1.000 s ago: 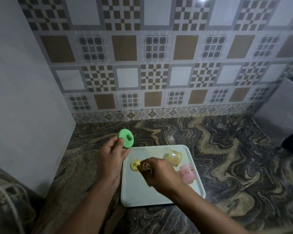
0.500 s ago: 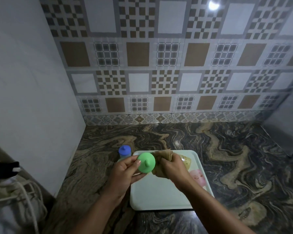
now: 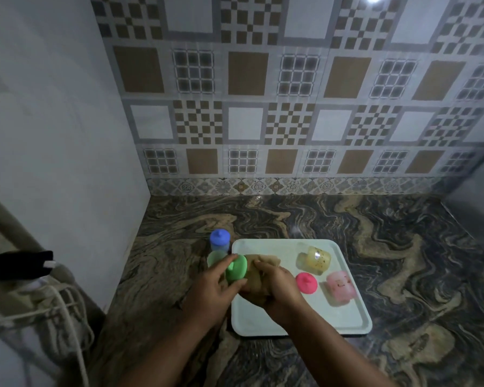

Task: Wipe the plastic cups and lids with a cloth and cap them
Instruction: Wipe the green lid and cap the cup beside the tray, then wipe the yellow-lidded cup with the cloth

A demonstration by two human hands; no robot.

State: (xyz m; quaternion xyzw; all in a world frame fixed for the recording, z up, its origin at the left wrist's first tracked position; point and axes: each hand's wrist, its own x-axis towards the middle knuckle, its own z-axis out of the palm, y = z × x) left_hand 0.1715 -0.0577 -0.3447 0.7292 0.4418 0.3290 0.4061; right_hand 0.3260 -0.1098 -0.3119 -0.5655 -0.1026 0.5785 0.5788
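1. The left hand point(image 3: 213, 286) pinches the green lid point(image 3: 236, 268), now turned edge-on; the right hand point(image 3: 277, 289) grips the cloth point(image 3: 256, 275) against it, bunched tighter than before.
2. On the white tray point(image 3: 347, 322), a pink lid point(image 3: 306, 283) has come into view beside the pink cup point(image 3: 340, 286) and yellow cup point(image 3: 315, 259), both lying down.
3. The blue-capped cup point(image 3: 220, 241) stands on the tabletop point(image 3: 403, 247), left of the tray.

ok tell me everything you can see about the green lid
The green lid is a round cap of bright, smooth, plastic-looking material with a raised rim; motion blur hides finer detail. It is held tilted on edge above the left rim of the white tray. The left hand pinches it from the left, while the right hand presses a tan cloth against its right side.
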